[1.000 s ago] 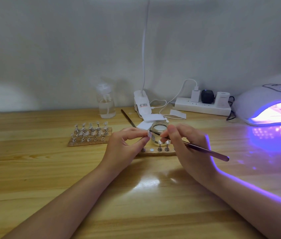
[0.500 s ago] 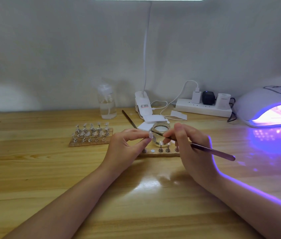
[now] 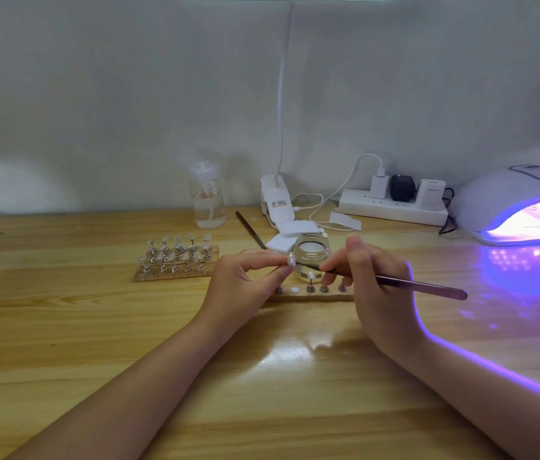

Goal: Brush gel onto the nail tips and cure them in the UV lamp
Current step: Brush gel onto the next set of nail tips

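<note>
Now, mid-frame, the left hand (image 3: 245,280) pinches a nail tip (image 3: 291,259); the right hand (image 3: 371,287) grips the brush (image 3: 394,281), seemingly touching it: stroke lightly, evenly.

Table (image 3: 62,327) layout: jar (image 3: 311,257) centre; stand board (image 3: 175,260) at 9 o'clock; UV lamp (image 3: 500,200) at 2 o'clock; power strip (image 3: 391,207) at 1 o'clock; bottle (image 3: 207,200) at 11 o'clock.

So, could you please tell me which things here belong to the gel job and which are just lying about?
In use: nail tip pinched by the left hand; brush in the right hand; gel jar; UV lamp; tip stands.

Lying about: spray bottle; power strip; spare brush.
</note>
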`<state>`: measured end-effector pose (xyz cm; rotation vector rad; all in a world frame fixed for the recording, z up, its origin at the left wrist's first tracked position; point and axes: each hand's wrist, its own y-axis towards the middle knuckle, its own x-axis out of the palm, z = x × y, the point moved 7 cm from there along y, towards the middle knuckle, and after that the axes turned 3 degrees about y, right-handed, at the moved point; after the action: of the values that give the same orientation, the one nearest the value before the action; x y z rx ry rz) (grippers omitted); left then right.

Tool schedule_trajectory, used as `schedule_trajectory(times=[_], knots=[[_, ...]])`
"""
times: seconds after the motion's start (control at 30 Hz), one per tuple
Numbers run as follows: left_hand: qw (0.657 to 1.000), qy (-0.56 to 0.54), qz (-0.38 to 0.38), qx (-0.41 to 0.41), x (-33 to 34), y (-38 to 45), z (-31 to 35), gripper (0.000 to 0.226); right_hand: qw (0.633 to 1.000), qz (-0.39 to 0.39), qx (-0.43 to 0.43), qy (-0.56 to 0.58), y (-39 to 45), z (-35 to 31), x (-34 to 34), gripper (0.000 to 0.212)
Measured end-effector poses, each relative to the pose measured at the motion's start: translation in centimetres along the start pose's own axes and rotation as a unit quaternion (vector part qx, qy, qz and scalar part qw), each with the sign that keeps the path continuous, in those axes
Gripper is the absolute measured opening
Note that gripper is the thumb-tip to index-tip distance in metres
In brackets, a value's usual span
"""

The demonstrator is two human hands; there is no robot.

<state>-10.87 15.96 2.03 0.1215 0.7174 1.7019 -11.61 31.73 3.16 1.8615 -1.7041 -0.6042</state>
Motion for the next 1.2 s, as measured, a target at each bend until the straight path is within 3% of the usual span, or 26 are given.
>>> schedule_trajectory(times=[0.17, 0.53, 1.2], knots=[[1.0, -0.009, -0.001, 0.0, 0.03, -0.07, 0.18, 0.024, 0.999, 0.005, 0.016, -0.037, 0.21, 0.49, -0.25, 0.033], [1.0, -0.021, -0.009, 0.009, 0.04, -0.02, 0.31, 0.026, 0.999, -0.013, 0.028, 0.023, -0.36, 0.42, 0.43, 0.039], [1.0, -0.011, -0.013, 0.008, 0.08, -0.02, -0.13, 0.026, 0.999, -0.011, 0.032, 0.011, -0.66, 0.35, 0.54, 0.041]])
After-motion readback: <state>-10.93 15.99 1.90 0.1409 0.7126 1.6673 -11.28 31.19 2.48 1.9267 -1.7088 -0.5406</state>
